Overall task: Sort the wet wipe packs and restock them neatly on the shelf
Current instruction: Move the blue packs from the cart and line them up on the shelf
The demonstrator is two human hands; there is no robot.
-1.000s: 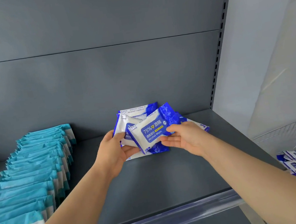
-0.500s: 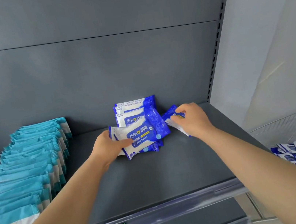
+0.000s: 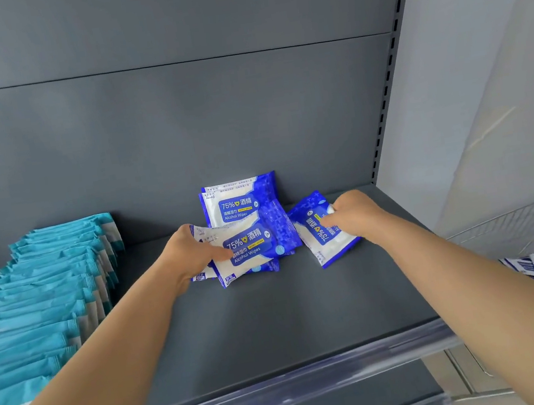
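Grey metal shelving filled the view, its deck (image 3: 276, 322) running back to a flat rear panel. On the deck near that panel, the left hand (image 3: 193, 255) gripped a small stack of blue alcohol wipe packs (image 3: 251, 244), with the thumb laid across the top one. That top pack lay with its long axis left to right, its right end tipped slightly up and its print facing the camera. How many packs sat beneath it could not be counted.

Just right of the stack, the right hand (image 3: 354, 213) pinched a single pack (image 3: 318, 232). This pack's long axis ran front to back, blue end toward the panel, so its print read sideways. Curled fingers hid its right edge.

Half a second earlier this pack had been tucked against the stack, mostly under the hand; a second earlier both hands had held one bunch.

Behind the stack, upright packs (image 3: 237, 199) leaned on the panel. A row of teal packs (image 3: 46, 287) was cut off at the left edge.
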